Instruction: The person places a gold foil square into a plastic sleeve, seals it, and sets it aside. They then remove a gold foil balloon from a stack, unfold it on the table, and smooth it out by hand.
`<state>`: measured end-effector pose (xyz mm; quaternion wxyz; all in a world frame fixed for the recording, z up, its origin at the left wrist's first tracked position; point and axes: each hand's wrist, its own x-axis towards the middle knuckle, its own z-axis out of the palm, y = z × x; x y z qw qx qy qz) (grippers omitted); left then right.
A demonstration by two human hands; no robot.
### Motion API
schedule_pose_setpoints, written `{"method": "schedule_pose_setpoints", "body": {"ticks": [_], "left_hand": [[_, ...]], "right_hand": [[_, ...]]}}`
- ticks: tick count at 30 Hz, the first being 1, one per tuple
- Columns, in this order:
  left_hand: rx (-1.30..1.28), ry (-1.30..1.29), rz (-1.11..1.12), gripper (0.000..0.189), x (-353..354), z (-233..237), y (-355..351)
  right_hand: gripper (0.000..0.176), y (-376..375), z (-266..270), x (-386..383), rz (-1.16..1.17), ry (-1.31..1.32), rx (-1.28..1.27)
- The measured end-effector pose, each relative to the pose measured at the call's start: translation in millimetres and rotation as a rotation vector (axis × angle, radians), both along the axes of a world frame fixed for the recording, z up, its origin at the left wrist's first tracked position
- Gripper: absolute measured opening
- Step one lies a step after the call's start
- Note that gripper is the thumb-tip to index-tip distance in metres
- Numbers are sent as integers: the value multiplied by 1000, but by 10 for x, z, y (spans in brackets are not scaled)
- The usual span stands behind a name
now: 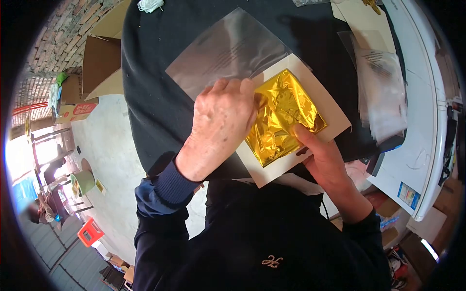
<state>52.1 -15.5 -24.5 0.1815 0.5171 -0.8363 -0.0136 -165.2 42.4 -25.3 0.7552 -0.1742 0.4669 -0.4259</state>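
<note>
A shiny gold foil packet [284,114] lies on a cream card [335,119], which is tilted toward the lower right. My right hand [325,160] grips both from below right, its thumb pressed on the foil and its other fingers mostly hidden under the card. At the packet's left edge, my left hand [223,114] is closed with curled fingers. What those fingers pinch, if anything, is hidden. Behind them a clear plastic bag [230,48] with dark printed lines spreads over the black cloth [160,77], its near end partly covered by the hand and card.
Several clear plastic bags [383,97] lie in a stack at the right, below another cream card [366,24]. A white surface [422,106] borders the black cloth on that side. Open cardboard boxes [102,63] stand at the left, with a red stool [91,233] on the floor.
</note>
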Motion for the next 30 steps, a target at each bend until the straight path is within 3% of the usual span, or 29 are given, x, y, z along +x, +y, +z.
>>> {"method": "schedule_pose_setpoints", "body": {"ticks": [6,12,17,30], "left_hand": [[-1,-34,-26,17,-49,55,-25],[-107,50,-60,18,-7,159,128],[-209,99,-157,23,-61,87,329],[-206,121,-158,18,-94,190,701]], "right_hand": [[54,-32,1,-82,47,-2,19],[54,56,8,-50,30,3,-119],[53,155,-55,-6,-15,-9,-190],[45,489,-129,52,-61,34,-287]]}}
